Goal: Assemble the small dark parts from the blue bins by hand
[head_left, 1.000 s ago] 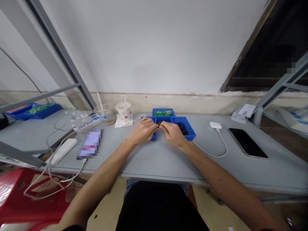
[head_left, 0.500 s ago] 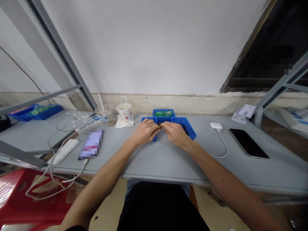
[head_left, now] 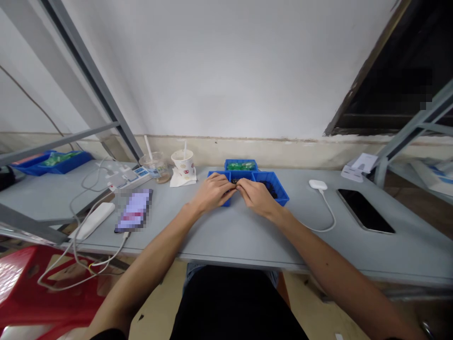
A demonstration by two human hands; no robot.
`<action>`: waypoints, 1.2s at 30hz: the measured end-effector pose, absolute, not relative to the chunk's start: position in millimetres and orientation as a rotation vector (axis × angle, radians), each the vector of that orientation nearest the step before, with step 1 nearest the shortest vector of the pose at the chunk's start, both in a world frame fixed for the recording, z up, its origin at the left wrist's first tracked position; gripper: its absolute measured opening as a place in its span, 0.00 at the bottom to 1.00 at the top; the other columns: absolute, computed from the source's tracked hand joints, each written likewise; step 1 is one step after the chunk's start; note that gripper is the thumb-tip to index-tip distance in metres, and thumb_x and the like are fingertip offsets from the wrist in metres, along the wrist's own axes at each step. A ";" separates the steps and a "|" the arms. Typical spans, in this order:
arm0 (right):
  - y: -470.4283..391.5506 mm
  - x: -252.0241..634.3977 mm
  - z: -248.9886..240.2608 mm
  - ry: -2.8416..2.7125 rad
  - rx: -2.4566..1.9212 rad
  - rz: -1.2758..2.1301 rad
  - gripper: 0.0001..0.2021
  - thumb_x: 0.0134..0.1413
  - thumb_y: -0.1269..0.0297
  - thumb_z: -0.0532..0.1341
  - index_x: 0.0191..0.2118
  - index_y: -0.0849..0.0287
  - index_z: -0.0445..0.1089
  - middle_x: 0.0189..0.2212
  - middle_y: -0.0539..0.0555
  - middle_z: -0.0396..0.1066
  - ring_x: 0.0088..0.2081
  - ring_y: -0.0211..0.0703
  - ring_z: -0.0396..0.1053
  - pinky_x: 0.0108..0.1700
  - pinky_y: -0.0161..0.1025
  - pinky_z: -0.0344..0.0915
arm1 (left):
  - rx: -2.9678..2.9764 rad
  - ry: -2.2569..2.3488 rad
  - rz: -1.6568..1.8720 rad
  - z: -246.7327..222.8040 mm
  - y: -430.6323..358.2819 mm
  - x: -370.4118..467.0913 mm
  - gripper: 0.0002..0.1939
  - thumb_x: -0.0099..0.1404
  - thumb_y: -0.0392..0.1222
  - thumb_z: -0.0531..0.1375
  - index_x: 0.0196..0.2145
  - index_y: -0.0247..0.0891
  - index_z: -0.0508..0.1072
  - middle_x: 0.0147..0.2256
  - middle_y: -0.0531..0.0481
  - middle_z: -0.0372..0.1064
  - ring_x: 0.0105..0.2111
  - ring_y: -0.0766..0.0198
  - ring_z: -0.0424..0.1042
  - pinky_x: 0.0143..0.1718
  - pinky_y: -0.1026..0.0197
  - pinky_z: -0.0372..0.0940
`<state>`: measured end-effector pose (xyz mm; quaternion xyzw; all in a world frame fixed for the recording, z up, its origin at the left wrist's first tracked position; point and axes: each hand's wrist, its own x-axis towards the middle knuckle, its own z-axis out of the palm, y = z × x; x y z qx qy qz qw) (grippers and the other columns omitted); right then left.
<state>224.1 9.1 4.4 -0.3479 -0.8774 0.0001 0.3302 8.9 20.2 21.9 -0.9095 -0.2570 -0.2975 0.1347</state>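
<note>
My left hand [head_left: 214,191] and my right hand [head_left: 255,194] meet fingertip to fingertip at the middle of the table. Both are closed in a pinch, and whatever sits between the fingers is too small and covered to name. Under and behind them are blue bins: the left bin [head_left: 227,202] is mostly hidden by my left hand. The right bin [head_left: 282,192] holds dark small parts [head_left: 269,188]. Dark bits also show in the middle bin [head_left: 244,175], just behind my fingertips. Farther back, a blue bin [head_left: 241,162] contains green packets [head_left: 240,166].
On the left are a paper cup [head_left: 184,165], a plastic cup [head_left: 157,170], a power strip [head_left: 136,178], a purple pixelated item [head_left: 134,210] and a white power bank [head_left: 94,221]. On the right lie a white earbud case [head_left: 317,185], its cable and a black phone [head_left: 365,210].
My right hand has shifted very slightly, showing more of the dark parts in the right bin. Both hands stay pinched together at the same place.
</note>
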 end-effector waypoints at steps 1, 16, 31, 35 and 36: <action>9.2 223.4 3.5 -2.288 -0.918 0.002 0.12 0.74 0.65 0.48 0.38 0.56 0.65 0.33 0.54 0.72 0.35 0.44 0.70 0.39 0.39 0.61 | -2.633 -0.744 -0.863 22.1 20.0 9.0 0.17 0.79 0.45 0.51 0.38 0.37 0.77 0.34 0.46 0.76 0.37 0.60 0.73 0.45 0.55 0.64; 11.7 229.2 6.0 -2.305 -0.896 -0.037 0.10 0.74 0.66 0.51 0.46 0.56 0.70 0.40 0.56 0.77 0.41 0.46 0.74 0.43 0.40 0.64 | -2.643 -0.776 -0.869 19.5 25.8 5.8 0.16 0.79 0.46 0.52 0.43 0.38 0.77 0.37 0.47 0.78 0.39 0.59 0.75 0.44 0.55 0.63; 62.5 215.9 22.7 -2.585 -1.230 0.087 0.10 0.62 0.74 0.62 0.38 0.54 0.80 0.34 0.55 0.81 0.36 0.46 0.76 0.35 0.37 0.59 | -2.700 -1.058 -0.799 22.4 50.0 -30.2 0.16 0.76 0.50 0.57 0.38 0.38 0.79 0.40 0.44 0.78 0.43 0.53 0.71 0.47 0.51 0.65; 63.2 208.9 23.6 -2.681 -1.395 0.116 0.09 0.63 0.68 0.63 0.44 0.54 0.81 0.41 0.57 0.82 0.44 0.49 0.78 0.39 0.36 0.63 | -2.740 -1.132 -0.759 22.6 52.2 -34.3 0.19 0.77 0.51 0.55 0.36 0.38 0.79 0.39 0.44 0.78 0.42 0.54 0.71 0.48 0.51 0.65; 62.8 207.2 23.8 -2.685 -1.429 0.112 0.10 0.64 0.67 0.63 0.45 0.54 0.81 0.43 0.58 0.82 0.45 0.49 0.78 0.40 0.36 0.64 | -2.737 -1.140 -0.760 22.4 52.3 -34.1 0.19 0.77 0.51 0.55 0.37 0.38 0.79 0.39 0.44 0.78 0.42 0.54 0.71 0.47 0.51 0.65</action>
